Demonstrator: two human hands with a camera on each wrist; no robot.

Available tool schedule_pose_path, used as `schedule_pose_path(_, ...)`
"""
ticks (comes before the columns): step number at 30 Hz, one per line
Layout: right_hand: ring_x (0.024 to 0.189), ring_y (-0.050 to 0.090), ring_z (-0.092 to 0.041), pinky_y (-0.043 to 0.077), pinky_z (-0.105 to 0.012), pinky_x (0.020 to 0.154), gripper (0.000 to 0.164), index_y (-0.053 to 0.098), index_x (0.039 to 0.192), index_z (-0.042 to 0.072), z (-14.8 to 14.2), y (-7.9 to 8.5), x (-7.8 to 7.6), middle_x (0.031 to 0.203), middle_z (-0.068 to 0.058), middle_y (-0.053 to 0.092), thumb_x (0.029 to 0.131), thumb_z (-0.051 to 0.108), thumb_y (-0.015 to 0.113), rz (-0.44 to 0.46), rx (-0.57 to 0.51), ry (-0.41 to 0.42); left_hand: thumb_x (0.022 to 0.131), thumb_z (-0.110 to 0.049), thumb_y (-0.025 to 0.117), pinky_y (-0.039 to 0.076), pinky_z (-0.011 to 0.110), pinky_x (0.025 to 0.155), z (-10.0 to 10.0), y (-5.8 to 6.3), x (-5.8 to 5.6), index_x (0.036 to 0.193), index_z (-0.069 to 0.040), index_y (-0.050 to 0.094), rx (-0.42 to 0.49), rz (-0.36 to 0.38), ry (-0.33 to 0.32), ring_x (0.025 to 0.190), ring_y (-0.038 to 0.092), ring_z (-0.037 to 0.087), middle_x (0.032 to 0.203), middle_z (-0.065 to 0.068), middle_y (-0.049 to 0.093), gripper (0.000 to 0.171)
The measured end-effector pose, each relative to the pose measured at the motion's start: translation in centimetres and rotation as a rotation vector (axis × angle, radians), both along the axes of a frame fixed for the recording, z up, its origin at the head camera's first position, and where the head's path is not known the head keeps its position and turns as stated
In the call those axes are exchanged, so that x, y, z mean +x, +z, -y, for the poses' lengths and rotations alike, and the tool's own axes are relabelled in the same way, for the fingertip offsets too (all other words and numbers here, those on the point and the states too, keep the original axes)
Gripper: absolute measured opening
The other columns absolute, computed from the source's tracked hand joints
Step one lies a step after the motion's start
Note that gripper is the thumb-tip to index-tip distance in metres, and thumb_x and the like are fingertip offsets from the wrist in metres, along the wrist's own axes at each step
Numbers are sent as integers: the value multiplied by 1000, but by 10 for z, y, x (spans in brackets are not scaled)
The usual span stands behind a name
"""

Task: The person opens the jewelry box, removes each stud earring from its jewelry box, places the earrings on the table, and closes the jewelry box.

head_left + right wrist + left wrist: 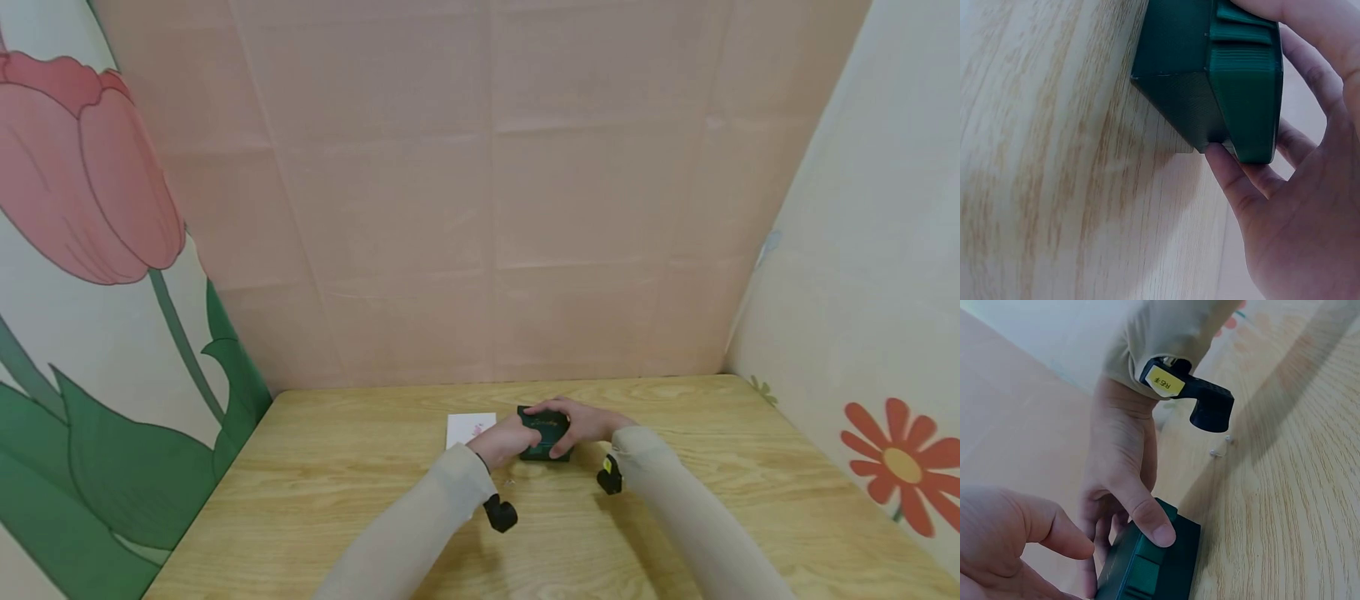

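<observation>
A dark green box (550, 435) with thin gold lettering on top lies flat on the table between both hands. My right hand (588, 421) grips its right end, the thumb (1154, 528) pressing on the glossy, ribbed front edge. In the right wrist view, one fingertip touches the lower corner of the box (1179, 106), and further fingers wrap behind it. My left hand (510, 437) is at the box's left side, bent fingers near the lid; I cannot tell whether they hold it, since the left wrist view cuts this hand off.
A white card (465, 425) with pink print lies left of the box, partly behind the left hand. Two small pearl-like studs (1214, 453) lie on the wooden table (337, 483). Black wrist cameras (500, 512) hang below both sleeves. A pink cloth wall (480, 208) stands behind.
</observation>
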State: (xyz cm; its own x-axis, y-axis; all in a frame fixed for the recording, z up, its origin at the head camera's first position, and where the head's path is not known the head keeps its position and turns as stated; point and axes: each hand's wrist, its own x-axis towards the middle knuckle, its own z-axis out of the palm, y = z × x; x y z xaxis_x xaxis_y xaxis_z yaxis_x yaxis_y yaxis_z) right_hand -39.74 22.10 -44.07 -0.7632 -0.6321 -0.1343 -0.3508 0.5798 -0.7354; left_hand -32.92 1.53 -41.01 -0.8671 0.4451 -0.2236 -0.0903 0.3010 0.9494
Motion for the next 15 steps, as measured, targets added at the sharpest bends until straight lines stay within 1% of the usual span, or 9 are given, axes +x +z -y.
schedule_pose_path(5, 132, 31, -39, 32, -56, 101, 81, 48, 143, 27, -1, -1, -1, 150, -16, 29, 72, 20, 86, -7, 5, 5, 81, 6, 50, 35, 36, 78, 0, -1, -1, 144, 2, 39, -6, -3, -17, 88, 48, 19, 130, 15, 56, 64)
schedule_pose_path(8, 133, 30, -39, 31, -58, 103, 81, 47, 143, 27, 0, -2, -1, 150, -16, 29, 72, 21, 86, -14, 4, 18, 81, 6, 50, 37, 36, 82, 0, -2, -2, 146, 0, 37, 0, -4, -36, 95, 50, 20, 136, 15, 52, 66)
schedule_pose_path(10, 134, 29, -39, 29, -60, 104, 83, 46, 144, 26, 0, -2, -2, 150, -16, 29, 72, 21, 86, -20, 2, 31, 83, 6, 49, 39, 38, 91, 1, -1, -2, 148, -1, 34, 14, -4, -62, 107, 52, 21, 142, 15, 47, 67)
schedule_pose_path(12, 136, 27, -40, 27, -62, 105, 85, 45, 145, 23, 0, -2, -3, 151, -16, 30, 71, 21, 87, -30, -6, 42, 88, 3, 48, 37, 43, 101, 3, 1, -1, 149, -3, 32, 24, 0, -89, 121, 48, 25, 148, 16, 41, 64)
schedule_pose_path(13, 137, 26, -41, 26, -63, 105, 86, 43, 146, 22, 0, -2, -3, 151, -16, 29, 71, 21, 87, -37, -4, 46, 90, -1, 48, 35, 47, 104, 5, 4, -1, 150, -5, 32, 2, -1, -95, 127, 45, 27, 150, 15, 39, 62)
schedule_pose_path(15, 139, 23, -43, 25, -66, 104, 89, 41, 147, 20, 0, 0, -3, 153, -16, 28, 71, 22, 87, -50, 1, 45, 93, -10, 50, 33, 51, 106, 9, 9, 2, 150, -4, 31, -56, -19, -82, 131, 42, 30, 152, 16, 36, 60)
